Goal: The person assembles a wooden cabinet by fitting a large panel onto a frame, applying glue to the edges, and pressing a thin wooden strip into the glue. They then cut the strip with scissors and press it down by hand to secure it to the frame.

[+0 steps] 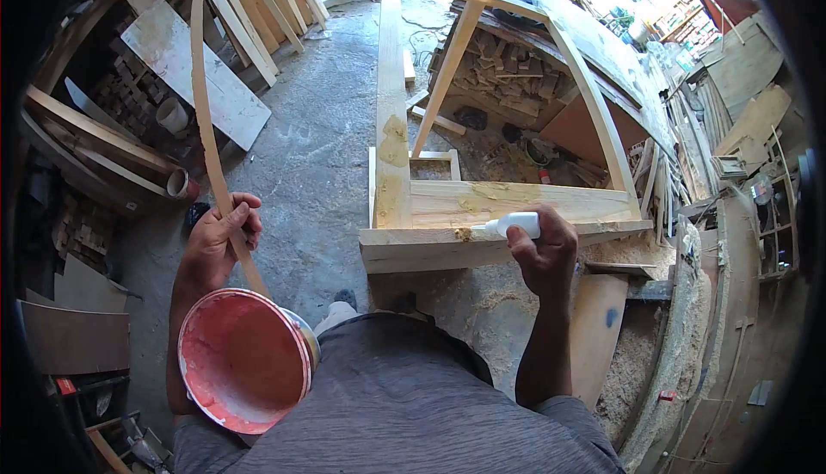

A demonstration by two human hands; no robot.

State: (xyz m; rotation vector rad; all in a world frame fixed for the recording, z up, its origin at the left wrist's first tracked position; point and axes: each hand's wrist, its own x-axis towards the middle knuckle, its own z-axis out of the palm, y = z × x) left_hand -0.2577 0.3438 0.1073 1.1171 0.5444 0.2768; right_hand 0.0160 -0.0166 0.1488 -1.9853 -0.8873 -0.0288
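My left hand (pixel 225 237) is closed around a long thin wooden strip (pixel 205 100) that rises upright past the frame's left side. Just below that hand, a bucket (pixel 194 371) with a pink-red smeared inside covers part of my left forearm; how it is held up is hidden. My right hand (pixel 545 250) grips a small white squeeze bottle (pixel 520 224), tilted with its nozzle pointing left. The nozzle meets a brownish patch (pixel 463 234) on the near edge of a wooden frame (pixel 430 255). Yellowish smears mark the frame's boards around its corner joint.
Scrap wood (pixel 499 65) is piled behind the frame. Boards and a pale panel (pixel 198 74) lean at the left, near a small bucket (pixel 178 184). Sawdust covers a long timber (pixel 684 345) at the right. Concrete floor (pixel 301 156) lies between.
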